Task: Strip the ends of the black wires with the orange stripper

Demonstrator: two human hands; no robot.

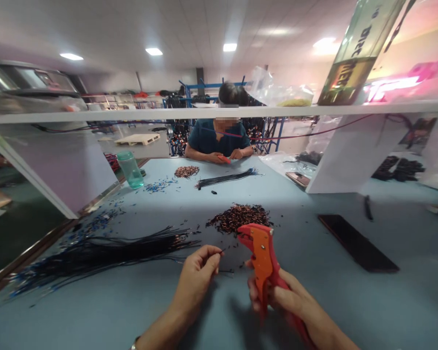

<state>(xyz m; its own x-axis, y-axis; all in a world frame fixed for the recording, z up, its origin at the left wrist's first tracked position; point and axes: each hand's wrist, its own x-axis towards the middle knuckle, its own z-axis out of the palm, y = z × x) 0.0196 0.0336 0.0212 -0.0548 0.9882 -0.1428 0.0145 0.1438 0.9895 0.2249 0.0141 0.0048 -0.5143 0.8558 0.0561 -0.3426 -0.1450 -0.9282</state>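
My right hand is wrapped round the handles of a red and orange wire stripper, held upright with its jaws pointing left. Just left of it, my left hand pinches a thin black wire between thumb and fingertips. The wire's tip stands a little apart from the stripper's jaws. Beyond both hands lies a heap of small black and copper-coloured scraps. To the left, a long bundle of black wires spreads over the table, with blue ends at its far left and bare copper ends towards my left hand.
A black phone lies at the right. Across the table a person holds a red tool. Near them are a smaller wire bundle, a scrap pile and a green bottle. A white shelf spans above.
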